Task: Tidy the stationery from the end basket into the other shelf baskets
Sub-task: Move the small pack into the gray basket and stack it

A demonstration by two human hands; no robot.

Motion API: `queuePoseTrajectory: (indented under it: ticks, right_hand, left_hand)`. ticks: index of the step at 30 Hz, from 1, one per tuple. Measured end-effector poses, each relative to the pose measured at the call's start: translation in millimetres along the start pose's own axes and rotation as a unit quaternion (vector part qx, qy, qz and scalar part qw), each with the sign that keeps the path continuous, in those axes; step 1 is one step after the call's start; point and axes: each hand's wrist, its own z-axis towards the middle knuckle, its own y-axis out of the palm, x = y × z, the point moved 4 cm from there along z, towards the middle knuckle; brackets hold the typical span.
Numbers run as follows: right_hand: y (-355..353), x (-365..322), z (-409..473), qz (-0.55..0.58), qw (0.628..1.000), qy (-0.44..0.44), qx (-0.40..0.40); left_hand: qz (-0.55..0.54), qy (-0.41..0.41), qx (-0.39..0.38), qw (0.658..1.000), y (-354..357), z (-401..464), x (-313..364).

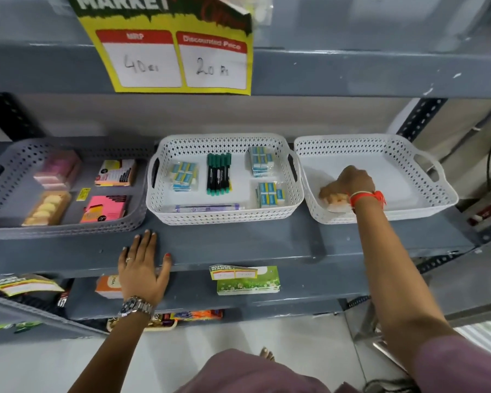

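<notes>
Now our right hand (349, 184) sat inside end basket (425, 199), fingers curled onto pale packet (336, 202) at front-left corner, possibly sticky notes, too hidden to say. Our left hand (142, 268) lay flat, fingers spread, on shelf edge (253, 245). Middle basket (224, 215) held green markers (219, 174); grey basket (63, 226) held pink pad (105, 208).
</notes>
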Motion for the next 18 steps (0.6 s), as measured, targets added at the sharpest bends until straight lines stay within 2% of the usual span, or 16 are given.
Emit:
queuePoseTrajectory:
  ticks: [3, 5, 8, 13, 18]
  right_hand:
    - [-12, -26, -7, 0.016, 0.999, -0.001, 0.039]
    - [-18, -49, -18, 0.021, 0.997, 0.007, 0.078]
    - [-17, -83, -41, 0.034, 0.994, -0.009, 0.107]
    - [34, -187, -98, 0.098, 0.984, -0.148, 0.025]
    - [104, -290, -165, 0.082, 0.958, -0.27, -0.051]
  left_hand:
    - [0.024, 0.029, -0.003, 0.999, -7, 0, -11]
    - [0.023, 0.019, -0.012, 0.999, -13, 0, -27]
    - [0.034, 0.028, -0.049, 0.998, -18, 1, -48]
    - [0.066, 0.047, -0.08, 0.993, -40, 7, -101]
    - [0.065, 0.068, -0.091, 0.991, -47, 14, -147]
